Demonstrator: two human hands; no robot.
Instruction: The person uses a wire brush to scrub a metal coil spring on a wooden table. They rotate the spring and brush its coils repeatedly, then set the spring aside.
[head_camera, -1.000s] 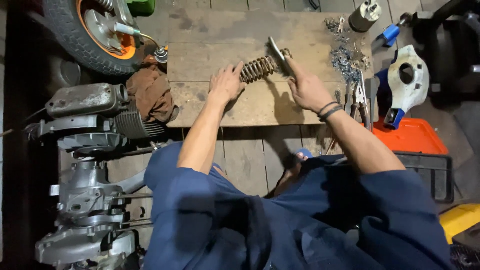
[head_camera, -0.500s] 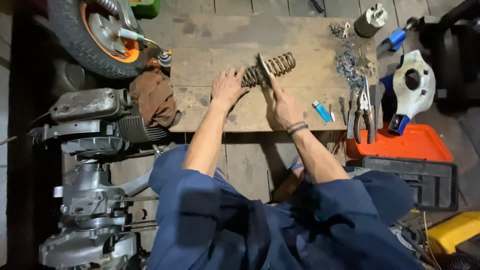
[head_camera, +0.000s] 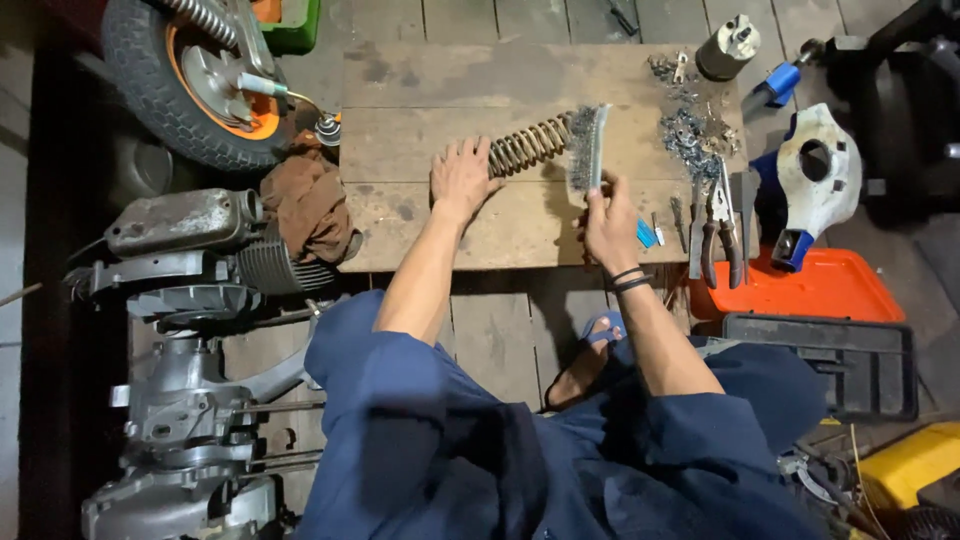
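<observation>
Head view: a person's two bare hands work a wire brush against a rusty coil spring on a wooden board.

The left hand presses flat, fingers spread, on the near end of the coil spring, whose long axis slants up and rightward. The right hand, fingers clamped round the handle, holds the wire brush upright with its bristles at the spring's far end. The wooden board lies on a plank floor, with pliers to the right and an engine to the left.
</observation>
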